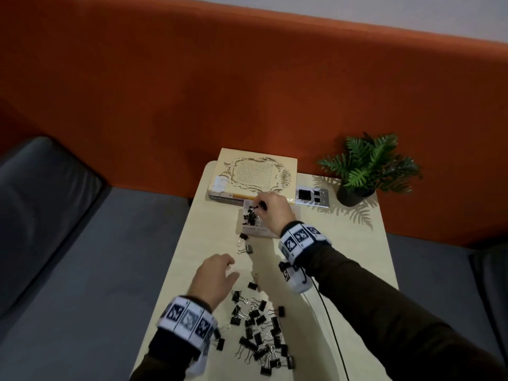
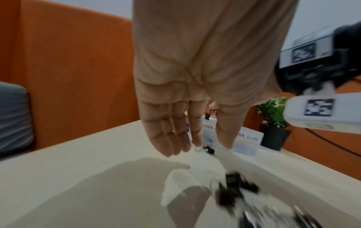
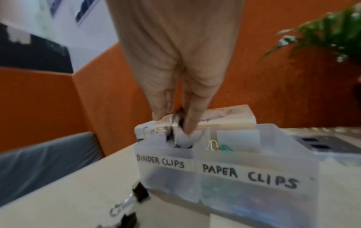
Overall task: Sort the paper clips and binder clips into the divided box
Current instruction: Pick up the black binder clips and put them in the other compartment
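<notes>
A clear divided box (image 3: 242,189) has a left part labelled BINDER CLIPS and a right part labelled PAPER CLIPS. Coloured paper clips (image 3: 216,147) lie in the right part. Over the left part, my right hand (image 3: 175,121) pinches a black binder clip (image 3: 173,133) just above the clips inside. In the head view the right hand (image 1: 259,206) covers much of the box (image 1: 254,233). My left hand (image 1: 233,268) hovers open and holds nothing, beside a heap of black binder clips (image 1: 261,334); its palm (image 2: 195,77) faces the table.
Two loose binder clips (image 1: 244,244) lie just in front of the box. A book (image 1: 253,177) sits behind it, with a grey device (image 1: 312,196) and a potted plant (image 1: 365,171) to the right. A cable (image 1: 330,320) runs under my right forearm. Sofa cushions flank the narrow table (image 1: 343,243).
</notes>
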